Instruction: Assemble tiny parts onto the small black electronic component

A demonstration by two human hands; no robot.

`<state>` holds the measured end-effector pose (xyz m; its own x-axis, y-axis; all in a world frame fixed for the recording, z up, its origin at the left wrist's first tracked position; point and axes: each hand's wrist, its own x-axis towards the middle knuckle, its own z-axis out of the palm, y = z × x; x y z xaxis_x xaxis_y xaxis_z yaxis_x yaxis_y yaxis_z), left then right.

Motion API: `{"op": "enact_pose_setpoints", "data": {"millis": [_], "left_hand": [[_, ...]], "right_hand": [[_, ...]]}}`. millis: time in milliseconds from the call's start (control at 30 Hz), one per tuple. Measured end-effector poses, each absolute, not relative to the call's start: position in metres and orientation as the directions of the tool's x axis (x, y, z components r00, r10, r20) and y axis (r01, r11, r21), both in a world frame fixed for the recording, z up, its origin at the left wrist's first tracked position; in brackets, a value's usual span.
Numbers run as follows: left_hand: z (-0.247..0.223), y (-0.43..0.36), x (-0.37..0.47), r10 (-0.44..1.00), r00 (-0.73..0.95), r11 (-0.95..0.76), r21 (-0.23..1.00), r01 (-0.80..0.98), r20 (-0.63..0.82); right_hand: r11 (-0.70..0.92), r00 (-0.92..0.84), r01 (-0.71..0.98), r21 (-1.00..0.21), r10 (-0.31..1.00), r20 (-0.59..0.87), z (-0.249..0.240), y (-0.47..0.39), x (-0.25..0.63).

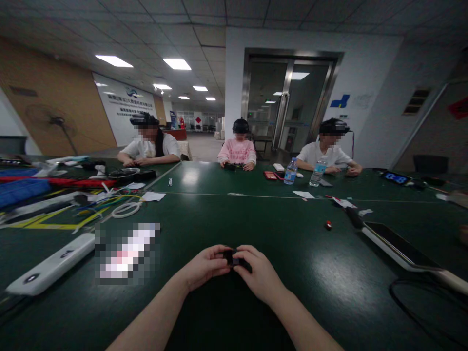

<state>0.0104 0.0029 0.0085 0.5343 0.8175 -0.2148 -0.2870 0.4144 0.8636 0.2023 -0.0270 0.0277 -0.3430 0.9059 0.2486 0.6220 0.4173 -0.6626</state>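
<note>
On my feed I see the left hand (205, 267) and right hand (262, 277) both pinching the small black object (230, 257) directly between them above the green table (204, 219), its long axis seemingly crosswise, neither nearer.

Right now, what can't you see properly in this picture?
All in the head view:
Black object: partly covered by the left hand and right hand, so its whole shape is hidden.
Bright thing on the left: blurred by big squares.
Bottle labels: too small to read.
Brownish thing on the right: cut off by the picture's edge.
</note>
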Motion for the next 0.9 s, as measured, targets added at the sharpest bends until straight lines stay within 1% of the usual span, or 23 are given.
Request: {"op": "enact_pose_setpoints", "data": {"millis": [100,267,433,533,667,900], "left_hand": [[0.010,0.003,0.010,0.809,0.539,0.429,0.862,-0.271,-0.233],[0.014,0.001,0.012,0.812,0.529,0.408,0.888,-0.213,-0.247],[0.011,0.000,0.019,0.852,0.479,0.283,0.955,-0.088,-0.209],[0.008,0.000,0.021,0.868,0.464,0.215,0.976,-0.033,-0.176],[0.006,0.000,0.022,0.878,0.443,0.219,0.975,-0.037,-0.180],[-0.002,0.002,0.022,0.914,0.390,0.147,0.988,-0.052,-0.116]], "right_hand": [[0.407,-0.358,0.658,-0.633,0.909,0.212,0.029,-0.027,0.203],[0.386,-0.365,0.647,-0.657,0.914,0.177,0.032,-0.029,0.202],[0.396,-0.387,0.651,-0.647,0.907,0.166,0.034,-0.033,0.198],[0.383,-0.382,0.630,-0.676,0.910,0.160,0.034,-0.034,0.197],[0.377,-0.377,0.585,-0.718,0.910,0.172,0.034,-0.033,0.200],[0.376,-0.378,0.570,-0.731,0.909,0.173,0.032,-0.030,0.204]]}}
